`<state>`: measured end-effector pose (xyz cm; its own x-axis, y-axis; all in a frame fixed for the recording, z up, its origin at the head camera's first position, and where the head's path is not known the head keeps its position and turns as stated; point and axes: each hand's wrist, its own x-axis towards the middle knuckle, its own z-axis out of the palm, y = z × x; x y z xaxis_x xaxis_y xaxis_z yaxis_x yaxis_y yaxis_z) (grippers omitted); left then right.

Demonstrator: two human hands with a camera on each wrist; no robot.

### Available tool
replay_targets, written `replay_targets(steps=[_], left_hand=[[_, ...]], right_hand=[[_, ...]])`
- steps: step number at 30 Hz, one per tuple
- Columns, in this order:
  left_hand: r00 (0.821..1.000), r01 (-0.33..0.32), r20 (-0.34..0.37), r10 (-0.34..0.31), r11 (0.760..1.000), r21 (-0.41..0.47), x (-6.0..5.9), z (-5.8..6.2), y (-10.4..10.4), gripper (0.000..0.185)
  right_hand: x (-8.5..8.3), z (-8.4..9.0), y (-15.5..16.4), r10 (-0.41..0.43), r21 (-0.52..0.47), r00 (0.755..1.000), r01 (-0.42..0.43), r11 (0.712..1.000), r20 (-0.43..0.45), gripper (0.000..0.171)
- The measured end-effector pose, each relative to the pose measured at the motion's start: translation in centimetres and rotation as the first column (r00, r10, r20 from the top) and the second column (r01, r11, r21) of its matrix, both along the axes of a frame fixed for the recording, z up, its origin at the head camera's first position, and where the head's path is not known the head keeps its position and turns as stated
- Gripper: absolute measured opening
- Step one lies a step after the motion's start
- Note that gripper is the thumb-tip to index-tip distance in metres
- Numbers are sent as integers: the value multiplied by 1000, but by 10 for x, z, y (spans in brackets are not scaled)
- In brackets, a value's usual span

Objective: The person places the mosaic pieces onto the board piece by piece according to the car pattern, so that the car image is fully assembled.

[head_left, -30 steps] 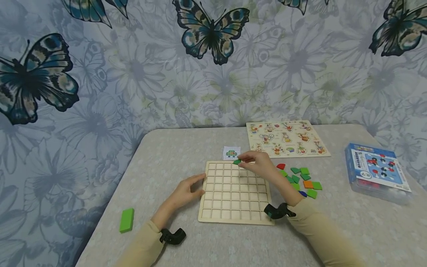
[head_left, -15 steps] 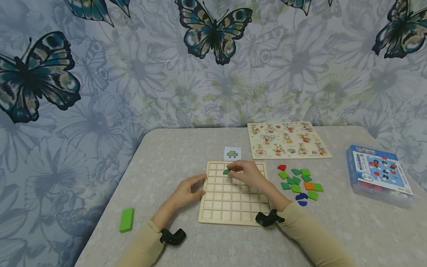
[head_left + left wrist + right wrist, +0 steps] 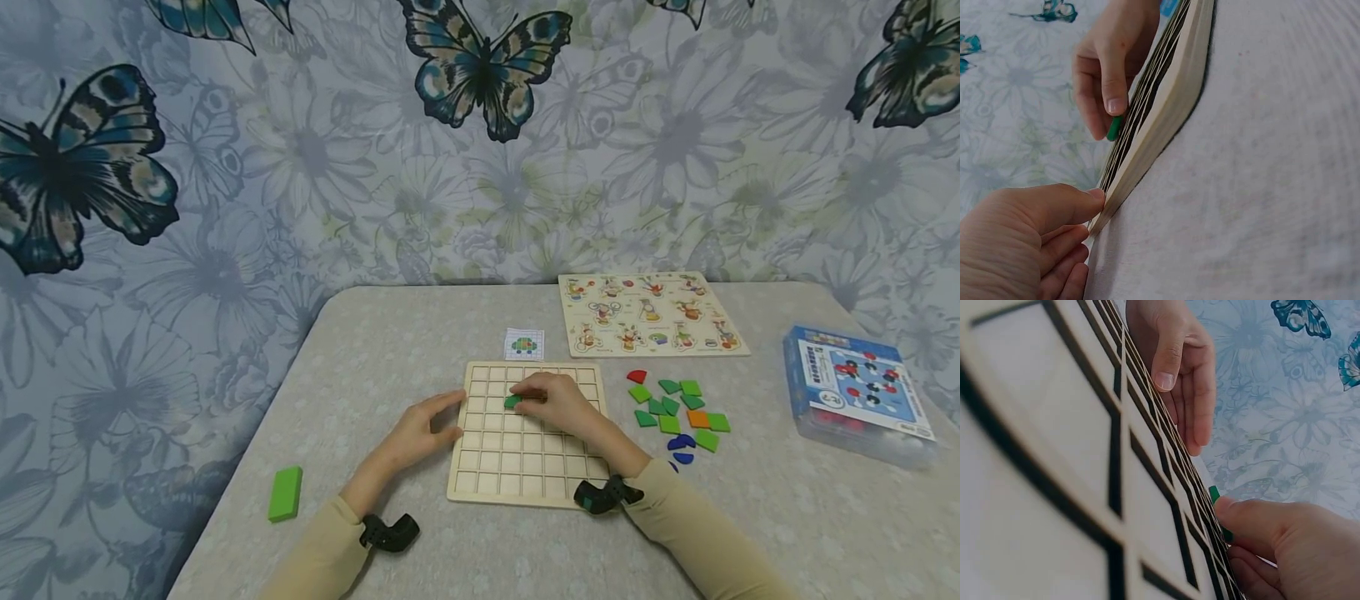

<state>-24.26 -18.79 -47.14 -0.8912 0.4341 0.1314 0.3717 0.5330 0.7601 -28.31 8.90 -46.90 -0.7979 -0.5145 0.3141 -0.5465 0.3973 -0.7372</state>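
Observation:
A wooden grid board [image 3: 487, 461] lies on the table between the hands. My right hand [image 3: 557, 406] is over its upper middle and pinches a small dark green tile [image 3: 512, 402] between thumb and fingers. In the right wrist view the green tile [image 3: 1213, 494] is at the grid's surface; whether it sits in a cell cannot be told. My left hand [image 3: 416, 431] rests against the board's left edge, thumb and fingers fairly straight and spread along it. The left wrist view has this thumb [image 3: 1075, 205] touching the rim. A small card [image 3: 524, 344] with a green gridded picture lies behind the board.
Loose green, red, orange and blue tiles [image 3: 669, 424] are scattered right of the board. A picture board [image 3: 652, 312] lies behind them, and a blue-lidded plastic box [image 3: 858, 392] stands far right. A green block [image 3: 286, 493] is at the left.
My right hand has moved left and toward me with the green tile, from the board's far edge to over its cells. The left hand stays at the left edge.

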Motion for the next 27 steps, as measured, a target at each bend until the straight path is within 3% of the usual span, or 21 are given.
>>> replay_targets(steps=[10,27], left_hand=[[1000,6,2,-6,1000,0,-1,0,0,60],[1000,14,-1,-14,1000,-5,-1,-1,-2,60]], right_hand=[[2,2,1,36,83,993,-27,996,-112,26],[2,0,2,48,101,991,-36,994,-126,26]])
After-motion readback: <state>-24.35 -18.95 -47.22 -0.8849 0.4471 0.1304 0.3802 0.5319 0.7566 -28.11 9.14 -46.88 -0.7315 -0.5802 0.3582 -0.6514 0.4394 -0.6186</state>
